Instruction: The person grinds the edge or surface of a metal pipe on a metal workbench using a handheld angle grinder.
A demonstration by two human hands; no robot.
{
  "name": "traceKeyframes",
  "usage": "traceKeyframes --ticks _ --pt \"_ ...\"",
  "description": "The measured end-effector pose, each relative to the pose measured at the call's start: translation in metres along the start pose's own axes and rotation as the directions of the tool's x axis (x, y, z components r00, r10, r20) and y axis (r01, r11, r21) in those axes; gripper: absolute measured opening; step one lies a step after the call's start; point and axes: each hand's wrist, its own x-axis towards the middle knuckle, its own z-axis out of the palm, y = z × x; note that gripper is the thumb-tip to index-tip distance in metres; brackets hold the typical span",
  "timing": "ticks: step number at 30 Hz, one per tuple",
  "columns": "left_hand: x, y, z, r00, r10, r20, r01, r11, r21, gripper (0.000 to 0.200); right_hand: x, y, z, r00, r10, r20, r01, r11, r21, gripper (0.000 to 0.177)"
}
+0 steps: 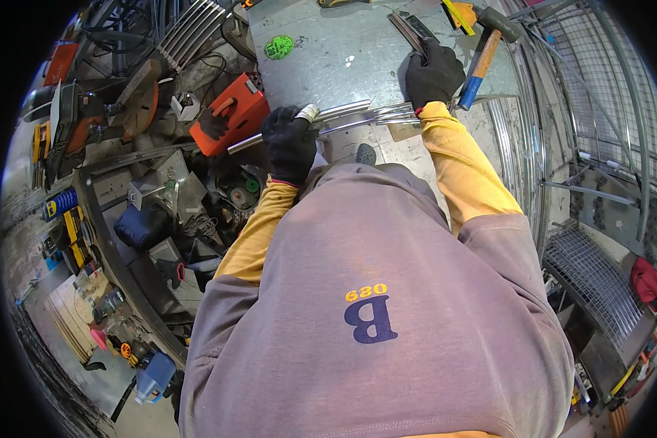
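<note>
My left hand (288, 142), in a black glove, is closed round a shiny metal tube (246, 144) at the near edge of the metal-topped table (328, 55). A whitish wrapped bit (309, 112) shows by its thumb. More thin bright rods (394, 114) run to the right from there. Over the tabletop, my gloved right hand (434, 73) has its fingers curled at the lower end of some narrow dark metal strips (410, 33). Its fingertips are hidden, and I cannot tell what it grips. A hammer (482, 66) with a wood-and-blue handle lies just right of it.
A green round sticker (278, 47) marks the tabletop. An orange-red machine (230, 114) stands left of my left hand. Farther left are a cluttered metal bench (98, 219) and a cut-off saw (135, 109). Wire mesh panels (595, 277) and long metal profiles (504, 139) stand at the right.
</note>
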Motion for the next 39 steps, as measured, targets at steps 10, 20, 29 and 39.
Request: traceKeyframes --ticks 10,20,29,39 --pt "0.002 0.002 -0.004 1.000 0.017 0.005 -0.017 1.000 -0.002 0.036 0.002 -0.001 -0.001 0.996 0.034 0.085 -0.037 0.999 0.028 0.034" --pt "0.001 0.005 -0.005 1.000 -0.012 -0.002 0.012 1.000 0.018 0.041 0.000 0.000 -0.002 0.999 0.001 0.037 -0.001 1.000 0.023 0.033" --pt "0.004 0.004 -0.003 1.000 -0.008 -0.015 0.008 1.000 -0.009 0.030 0.000 0.000 -0.005 0.999 -0.034 0.021 0.033 0.999 0.012 0.035" --pt "0.006 0.004 -0.003 1.000 0.016 0.025 -0.017 1.000 0.024 0.037 -0.005 0.002 0.002 0.997 -0.047 -0.060 0.052 0.996 0.076 0.032"
